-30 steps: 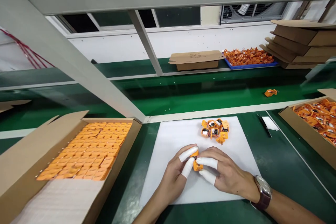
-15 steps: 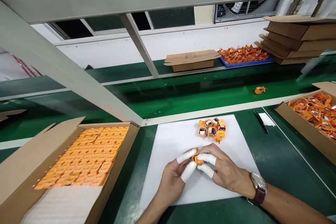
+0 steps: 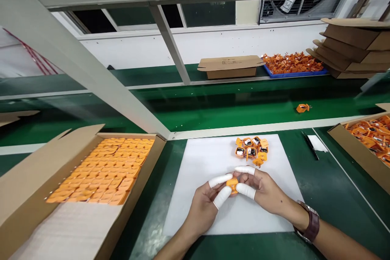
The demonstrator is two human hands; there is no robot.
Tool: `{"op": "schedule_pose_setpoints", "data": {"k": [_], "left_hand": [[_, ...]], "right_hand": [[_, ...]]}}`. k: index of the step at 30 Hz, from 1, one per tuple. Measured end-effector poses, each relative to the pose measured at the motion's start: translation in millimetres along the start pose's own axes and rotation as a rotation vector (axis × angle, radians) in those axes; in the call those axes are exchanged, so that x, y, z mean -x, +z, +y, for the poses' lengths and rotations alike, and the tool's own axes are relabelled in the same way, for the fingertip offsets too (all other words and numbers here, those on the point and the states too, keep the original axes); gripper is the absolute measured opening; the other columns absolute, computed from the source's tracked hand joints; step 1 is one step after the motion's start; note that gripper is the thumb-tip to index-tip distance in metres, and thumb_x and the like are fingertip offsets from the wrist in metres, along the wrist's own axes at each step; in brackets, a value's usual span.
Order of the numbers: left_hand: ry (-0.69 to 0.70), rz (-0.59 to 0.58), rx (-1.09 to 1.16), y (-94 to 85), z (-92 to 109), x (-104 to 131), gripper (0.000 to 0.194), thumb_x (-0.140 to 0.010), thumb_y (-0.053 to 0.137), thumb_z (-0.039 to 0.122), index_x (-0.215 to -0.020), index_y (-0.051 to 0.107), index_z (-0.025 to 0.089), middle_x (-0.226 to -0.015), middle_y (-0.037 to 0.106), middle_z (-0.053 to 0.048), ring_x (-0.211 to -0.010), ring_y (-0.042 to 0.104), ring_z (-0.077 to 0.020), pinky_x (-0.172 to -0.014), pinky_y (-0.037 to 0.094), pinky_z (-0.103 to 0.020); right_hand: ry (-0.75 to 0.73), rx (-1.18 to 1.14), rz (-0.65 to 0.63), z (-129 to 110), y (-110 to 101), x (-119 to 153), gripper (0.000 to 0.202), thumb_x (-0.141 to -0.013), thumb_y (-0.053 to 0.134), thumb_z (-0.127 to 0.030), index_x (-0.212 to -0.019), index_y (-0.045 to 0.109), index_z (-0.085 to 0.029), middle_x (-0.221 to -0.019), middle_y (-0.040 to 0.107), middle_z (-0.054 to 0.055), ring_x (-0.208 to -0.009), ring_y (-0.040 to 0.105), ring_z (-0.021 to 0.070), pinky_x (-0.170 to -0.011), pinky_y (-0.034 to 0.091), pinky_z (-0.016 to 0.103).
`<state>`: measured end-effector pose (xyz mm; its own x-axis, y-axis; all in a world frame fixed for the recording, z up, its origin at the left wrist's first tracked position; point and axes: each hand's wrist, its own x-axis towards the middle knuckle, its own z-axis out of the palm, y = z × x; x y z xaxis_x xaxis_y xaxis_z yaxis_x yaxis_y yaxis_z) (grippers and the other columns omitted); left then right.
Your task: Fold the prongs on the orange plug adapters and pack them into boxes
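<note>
A small orange plastic casing (image 3: 232, 185) is held over a white mat (image 3: 195, 195), its smooth orange face turned up. My left hand (image 3: 205, 203) pinches it from the left between thumb and forefinger, both in white finger cots. From the right, the cot-covered thumb of my right hand (image 3: 265, 191) presses on the casing, while the forefinger reaches behind it. Several open orange casings (image 3: 251, 151) with black and white parts inside lie grouped on the mat beyond my hands.
On the left stands a carton (image 3: 146, 170) with rows of orange casings. At right is another carton (image 3: 338, 138) of loose orange pieces. A black pen-like tool (image 3: 310, 145) lies beside a white paper. One orange piece (image 3: 302, 108) rests on the green belt, before a blue tray (image 3: 295, 74).
The casing has turned, so its closed orange face shows instead of its dark inside. My right forefinger has lifted and moved behind it, and my right wrist has rolled. The view has shifted slightly.
</note>
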<state>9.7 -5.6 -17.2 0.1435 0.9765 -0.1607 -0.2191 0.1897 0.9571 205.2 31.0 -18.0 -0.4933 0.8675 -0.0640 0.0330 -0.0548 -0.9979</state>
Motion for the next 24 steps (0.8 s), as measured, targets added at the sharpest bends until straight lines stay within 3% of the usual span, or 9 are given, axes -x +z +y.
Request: {"op": "schedule_pose_setpoints", "data": {"k": [6, 14, 24], "left_hand": [[0.005, 0.007, -0.002, 1.4, -0.7, 2.6, 0.030, -0.077, 0.082, 0.034, -0.102, 0.078, 0.018, -0.128, 0.071, -0.012, -0.119, 0.067, -0.0329, -0.106, 0.053, -0.047], [-0.010, 0.012, -0.015, 0.2, -2.9, 0.4, 0.026, -0.075, 0.083, 0.032, -0.097, 0.079, 0.020, -0.121, 0.075, -0.010, -0.111, 0.071, -0.0316, -0.096, 0.060, -0.043], [-0.039, 0.063, -0.032, 8.2, 0.6, -4.3, 0.029, -0.069, 0.088, 0.031, -0.093, 0.079, 0.017, -0.110, 0.079, -0.012, -0.109, 0.072, -0.0325, -0.095, 0.061, -0.042]], "right_hand": [[0.031, -0.126, -0.045, 0.5, 2.7, -0.7, 0.045, -0.086, 0.071, -0.050, -0.120, 0.061, -0.020, -0.107, 0.071, 0.007, -0.095, 0.068, 0.0194, -0.093, 0.056, 0.042], [-0.012, -0.066, -0.015, 5.9, 9.7, 1.2, 0.031, -0.092, 0.064, -0.040, -0.117, 0.063, -0.021, -0.094, 0.069, 0.004, -0.086, 0.066, 0.0173, -0.089, 0.057, 0.039], [-0.029, 0.063, -0.031, 7.4, 5.5, 4.3, 0.039, -0.094, 0.058, -0.027, -0.132, 0.055, -0.021, -0.096, 0.062, 0.004, -0.089, 0.063, 0.0174, -0.092, 0.056, 0.039]]}}
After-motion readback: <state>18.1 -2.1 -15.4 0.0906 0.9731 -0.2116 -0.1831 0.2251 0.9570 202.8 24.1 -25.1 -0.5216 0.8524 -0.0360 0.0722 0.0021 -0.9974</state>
